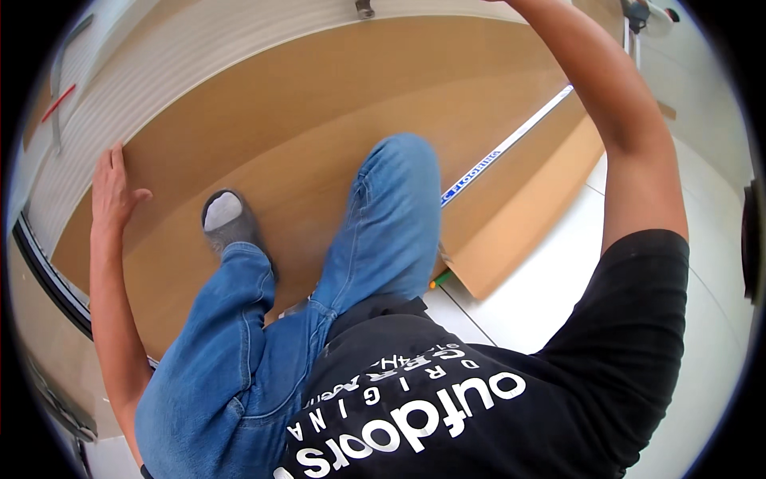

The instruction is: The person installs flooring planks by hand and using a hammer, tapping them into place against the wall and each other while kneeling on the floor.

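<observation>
My left hand point(113, 190) lies with fingers stretched and thumb spread at the left edge of a large brown sheet that looks like cardboard point(263, 104). Its fingertips rest where the sheet meets a white ribbed surface point(171, 68). My right arm reaches up and across the sheet's right side, and the hand passes beyond the top rim, out of view. Between my knee and that arm, a white strip with blue print point(511, 144) runs along the sheet. I kneel on the sheet, one foot in a grey sock point(231, 219) planted on it.
A brown flap point(519, 223) lifts along the right, over white floor tiles point(550, 271). Beside its near corner is a small green and orange stick point(440, 279). A hammer-like head point(365, 9) shows at the top. Far left lie a red stick point(59, 104) and a grey bar point(56, 132).
</observation>
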A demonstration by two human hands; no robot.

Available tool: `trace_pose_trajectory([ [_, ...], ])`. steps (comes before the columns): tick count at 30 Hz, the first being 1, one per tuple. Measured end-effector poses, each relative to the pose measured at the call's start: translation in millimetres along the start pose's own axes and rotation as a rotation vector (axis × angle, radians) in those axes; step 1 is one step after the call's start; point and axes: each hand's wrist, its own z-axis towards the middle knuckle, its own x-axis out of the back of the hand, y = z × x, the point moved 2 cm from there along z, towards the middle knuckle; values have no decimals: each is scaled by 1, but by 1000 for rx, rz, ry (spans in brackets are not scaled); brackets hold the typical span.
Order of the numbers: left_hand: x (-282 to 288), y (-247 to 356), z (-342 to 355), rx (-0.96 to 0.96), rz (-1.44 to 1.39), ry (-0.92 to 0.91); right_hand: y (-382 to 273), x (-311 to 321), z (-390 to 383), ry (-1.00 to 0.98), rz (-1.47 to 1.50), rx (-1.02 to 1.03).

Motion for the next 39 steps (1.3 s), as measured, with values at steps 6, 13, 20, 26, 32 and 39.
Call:
trace_pose_trajectory([
  [6, -9, -10, -2, 11, 24, -9, 35, -29, -3, -50, -65, -53],
  [13, -5, -7, -3, 47, 25, -32, 63, -40, -15, -94, -85, -74],
  [20, -7, -12, -8, 54, 13, -32, 90, -51, -6, -88, -115, -86],
  [26, -6, -5, -6, 145, -37, -91, 117, -78, -4, -63, -166, -45],
  [32, -15, -23, -18, 151, 28, -50, 117, -68, -8, -87, -180, -139],
  [39, -21, -26, -16, 128, 40, -50, 131, -68, -16, -161, -221, -196],
])
